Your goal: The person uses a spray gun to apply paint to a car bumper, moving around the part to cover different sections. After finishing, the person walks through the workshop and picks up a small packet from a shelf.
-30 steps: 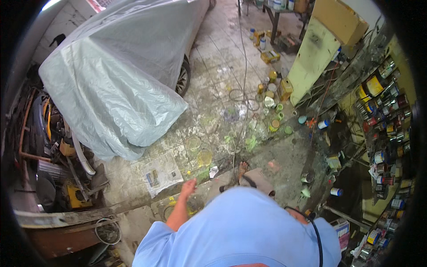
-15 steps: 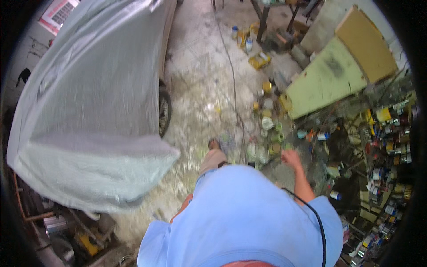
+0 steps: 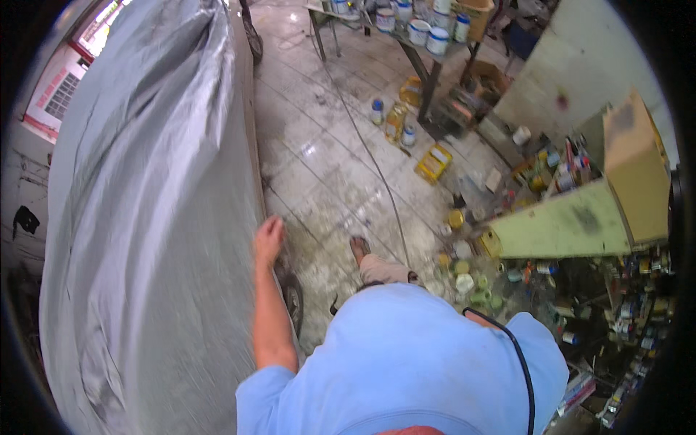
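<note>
Workshop floor (image 3: 326,174) of pale, stained tiles, littered along its right side. A car under a grey plastic cover (image 3: 152,217) fills the left of the view; the left hand (image 3: 269,238) hangs just beside the cover's lower edge, near the floor — whether it touches the sheet cannot be told. Its fingers are loosely curled, not spread, holding nothing visible. The right hand is hidden behind the person's light blue shirt (image 3: 406,355); its state cannot be told. A dark wheel (image 3: 292,299) shows below the cover, close under the left forearm. One sandalled foot (image 3: 360,249) stands on the tiles just right of it. A black cable (image 3: 377,167) runs up the floor toward a bench (image 3: 428,61) carrying white tubs. Further right — paint cans (image 3: 464,272), a yellow crate (image 3: 433,162) and a pale green panel (image 3: 558,228).
</note>
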The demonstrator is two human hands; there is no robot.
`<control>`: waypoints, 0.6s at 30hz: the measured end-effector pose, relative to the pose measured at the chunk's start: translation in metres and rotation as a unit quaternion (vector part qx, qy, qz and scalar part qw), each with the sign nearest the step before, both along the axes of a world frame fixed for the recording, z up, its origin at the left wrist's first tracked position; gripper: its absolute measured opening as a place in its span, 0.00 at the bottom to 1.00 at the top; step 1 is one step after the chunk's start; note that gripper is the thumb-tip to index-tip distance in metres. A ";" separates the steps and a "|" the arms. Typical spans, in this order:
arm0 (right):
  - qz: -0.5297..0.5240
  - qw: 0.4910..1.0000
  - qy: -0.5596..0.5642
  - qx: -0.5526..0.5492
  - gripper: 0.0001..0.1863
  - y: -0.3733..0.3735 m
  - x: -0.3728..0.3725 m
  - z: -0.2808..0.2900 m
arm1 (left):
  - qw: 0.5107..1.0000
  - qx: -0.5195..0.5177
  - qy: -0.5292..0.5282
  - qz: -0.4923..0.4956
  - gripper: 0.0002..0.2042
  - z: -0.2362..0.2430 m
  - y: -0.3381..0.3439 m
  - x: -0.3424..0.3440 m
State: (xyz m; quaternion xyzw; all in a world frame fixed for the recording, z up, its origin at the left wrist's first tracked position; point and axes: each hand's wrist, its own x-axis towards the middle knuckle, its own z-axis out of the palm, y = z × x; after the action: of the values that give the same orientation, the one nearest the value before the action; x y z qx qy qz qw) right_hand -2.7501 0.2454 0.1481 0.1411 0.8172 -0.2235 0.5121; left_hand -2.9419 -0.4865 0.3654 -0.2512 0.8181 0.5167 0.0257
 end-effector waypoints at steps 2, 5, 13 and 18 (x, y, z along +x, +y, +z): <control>0.324 0.939 0.115 0.009 0.19 -0.044 -0.137 -0.033 | 0.969 0.230 0.013 0.089 0.24 -0.006 0.005 -0.029; 0.103 0.936 0.334 0.048 0.21 -0.165 -0.358 -0.015 | 0.831 0.538 0.021 0.135 0.22 -0.016 0.019 -0.038; 0.052 0.850 0.375 -0.368 0.18 -0.524 -0.784 0.223 | 0.947 0.265 -0.180 0.014 0.25 -0.037 -0.049 -0.265; 0.249 0.870 0.343 -0.251 0.14 -0.589 -0.893 0.193 | 0.989 0.057 -0.093 -0.100 0.26 -0.034 -0.146 -0.516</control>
State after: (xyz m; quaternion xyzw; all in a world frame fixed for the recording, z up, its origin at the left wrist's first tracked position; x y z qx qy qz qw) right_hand -3.6431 -0.3437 0.3409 -0.2860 0.8660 -0.3202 0.2564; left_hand -3.4579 -0.6324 0.3317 -0.2136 0.8021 0.5320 0.1675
